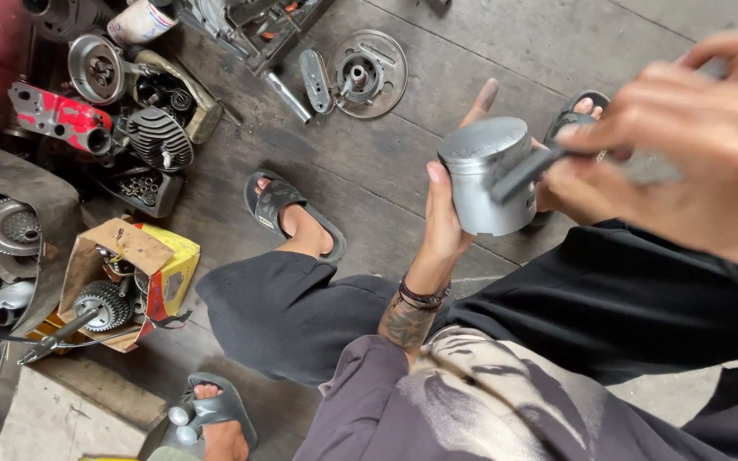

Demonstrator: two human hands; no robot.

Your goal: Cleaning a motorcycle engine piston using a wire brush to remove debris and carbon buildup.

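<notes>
Above the grey concrete floor [437, 102]: left hand [446, 213] clamped around grey metal piston [484, 171], steadying it; right hand [694, 145] pinched shut on dark rod-like tool [527, 171], tip against piston's side.

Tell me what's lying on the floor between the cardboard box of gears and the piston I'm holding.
In the head view, between the cardboard box and the piston held in the left hand, a sandalled foot rests on the bare concrete floor, with a dark-trousered knee just below it.
</notes>
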